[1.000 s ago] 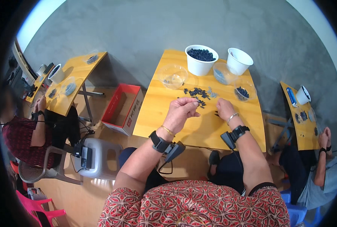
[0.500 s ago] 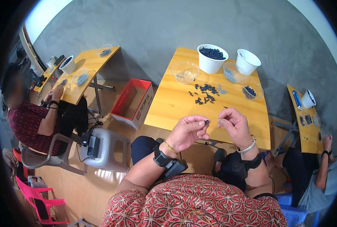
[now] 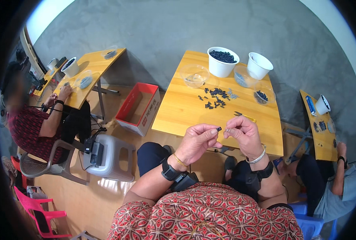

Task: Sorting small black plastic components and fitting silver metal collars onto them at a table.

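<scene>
My left hand (image 3: 197, 143) pinches a small black plastic part (image 3: 219, 129) between thumb and fingers, just off the near edge of the wooden table (image 3: 178, 116). Facing it, my right hand (image 3: 245, 138) has thumb and fingertips pressed together; whatever they hold is too small to make out. Beyond the hands lie loose black plastic parts (image 3: 215, 105) in a scattered group, with small grey pieces (image 3: 233, 96) at their right. A yellow-handled tool with dark tips (image 3: 248, 117) rests just beyond my right hand.
At the table's back stand a white tub (image 3: 222, 68) full of black parts and another white tub (image 3: 260, 66). Clear bowls (image 3: 195, 76) sit around the parts. A red-and-white box (image 3: 144, 120) and a grey stool (image 3: 110, 156) are at left. People work at tables on both sides.
My right hand has moved slightly left and lower, nearer to the black part in my left hand. The yellow-handled tool, mostly hidden before, now shows. The view has shifted a little.
</scene>
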Tool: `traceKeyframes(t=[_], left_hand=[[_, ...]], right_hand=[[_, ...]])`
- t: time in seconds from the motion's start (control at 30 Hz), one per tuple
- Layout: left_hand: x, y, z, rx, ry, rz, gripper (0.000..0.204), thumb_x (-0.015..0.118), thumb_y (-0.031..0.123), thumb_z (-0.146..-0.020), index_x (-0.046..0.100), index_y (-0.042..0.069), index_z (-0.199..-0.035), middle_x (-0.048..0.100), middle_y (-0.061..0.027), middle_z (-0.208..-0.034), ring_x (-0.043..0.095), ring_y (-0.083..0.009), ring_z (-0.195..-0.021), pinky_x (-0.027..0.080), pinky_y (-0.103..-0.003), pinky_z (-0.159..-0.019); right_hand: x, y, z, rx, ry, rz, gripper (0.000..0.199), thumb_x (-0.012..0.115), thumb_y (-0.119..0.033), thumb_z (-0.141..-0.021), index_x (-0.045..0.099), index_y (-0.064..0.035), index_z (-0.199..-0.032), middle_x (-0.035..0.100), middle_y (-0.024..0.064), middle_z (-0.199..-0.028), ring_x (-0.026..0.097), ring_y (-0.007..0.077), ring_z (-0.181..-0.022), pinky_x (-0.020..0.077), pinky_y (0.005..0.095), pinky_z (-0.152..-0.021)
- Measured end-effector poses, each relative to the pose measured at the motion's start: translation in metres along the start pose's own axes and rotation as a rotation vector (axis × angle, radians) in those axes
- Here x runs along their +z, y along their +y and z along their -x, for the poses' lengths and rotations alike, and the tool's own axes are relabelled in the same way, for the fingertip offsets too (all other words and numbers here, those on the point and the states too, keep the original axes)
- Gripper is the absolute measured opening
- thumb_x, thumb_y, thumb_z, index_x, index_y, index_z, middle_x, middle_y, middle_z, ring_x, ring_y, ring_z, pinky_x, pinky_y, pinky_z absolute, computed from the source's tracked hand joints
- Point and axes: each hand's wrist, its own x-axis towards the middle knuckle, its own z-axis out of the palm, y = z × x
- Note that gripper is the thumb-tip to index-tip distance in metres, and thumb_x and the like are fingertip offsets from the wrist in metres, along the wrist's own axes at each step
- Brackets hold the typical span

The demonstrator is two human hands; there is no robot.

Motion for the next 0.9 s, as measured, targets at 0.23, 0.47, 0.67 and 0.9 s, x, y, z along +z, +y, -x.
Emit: traceKeyframes(t=[0.23, 0.47, 0.67, 0.9], left_hand=[[0.007, -0.004, 0.0, 0.029, 0.049, -0.091, 0.013, 0.053, 0.008, -0.085, 0.059, 0.0, -0.094, 0.054, -0.0038, -0.07, 0.05, -0.0107, -0.062, 0.053, -0.031, -0.066], [0.005, -0.007, -0.001, 0.056, 0.059, -0.163, 0.014, 0.053, 0.008, -0.085, 0.059, -0.001, -0.093, 0.053, -0.0043, -0.07, 0.05, -0.0104, -0.062, 0.053, -0.031, -0.065], [0.003, -0.009, -0.001, 0.086, 0.055, -0.206, 0.013, 0.053, 0.006, -0.085, 0.059, -0.001, -0.094, 0.053, -0.0035, -0.07, 0.054, -0.011, -0.064, 0.054, -0.03, -0.066], [0.01, -0.011, 0.004, 0.202, 0.122, -0.453, 0.013, 0.054, 0.0, -0.083, 0.059, -0.002, -0.095, 0.057, -0.0053, -0.076, 0.06, -0.0128, -0.067, 0.049, -0.021, -0.059]], right_hand=[[0.001, 0.002, 0.001, 0.049, 0.053, -0.037, 0.005, 0.056, 0.001, -0.081, 0.053, -0.0005, -0.085, 0.057, 0.0039, -0.077, 0.056, 0.0105, -0.066, 0.0459, 0.0218, -0.062], [0.008, -0.002, 0.001, -0.06, 0.066, 0.232, 0.006, 0.055, 0.003, -0.081, 0.053, -0.0002, -0.085, 0.055, 0.0031, -0.078, 0.054, 0.0093, -0.067, 0.0449, 0.0209, -0.061], [0.007, -0.003, 0.001, -0.167, 0.036, 0.48, 0.005, 0.055, 0.004, -0.078, 0.054, 0.0001, -0.081, 0.054, 0.0042, -0.075, 0.053, 0.0095, -0.066, 0.0436, 0.0211, -0.058], [0.009, -0.009, 0.004, -0.012, 0.034, 0.33, 0.004, 0.055, 0.005, -0.078, 0.057, 0.0008, -0.08, 0.057, 0.0026, -0.072, 0.055, 0.0075, -0.065, 0.0458, 0.0199, -0.058]])
